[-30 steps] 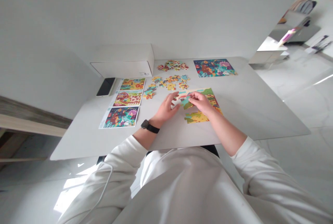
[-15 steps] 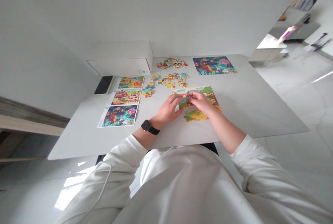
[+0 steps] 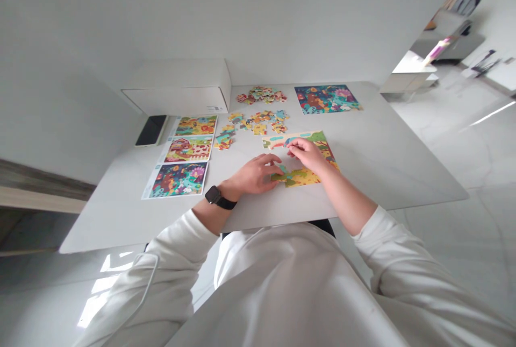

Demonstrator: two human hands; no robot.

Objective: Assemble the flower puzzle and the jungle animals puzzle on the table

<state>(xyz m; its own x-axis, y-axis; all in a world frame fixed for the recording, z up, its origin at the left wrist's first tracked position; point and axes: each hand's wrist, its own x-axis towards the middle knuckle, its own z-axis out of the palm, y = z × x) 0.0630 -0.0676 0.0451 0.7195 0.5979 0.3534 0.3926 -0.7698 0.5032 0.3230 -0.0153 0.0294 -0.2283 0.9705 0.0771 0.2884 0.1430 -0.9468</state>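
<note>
The left hand [image 3: 253,175] lies low on the table, its fingers [image 3: 274,160] loosely curled around nothing visible. Just beyond, the right hand's [image 3: 308,154] fingertips [image 3: 291,146] press toward a partly built jigsaw puzzle [image 3: 302,177] beneath them; whether they pinch anything I cannot tell. A teal puzzle piece [image 3: 283,168] sits between both hands.

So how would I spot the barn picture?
On the white table, look left, beside the black phone, for a column of three pictures. The barn picture is the middle one: its red barn sits between a yellow-green scene and a dark blue one.
</note>
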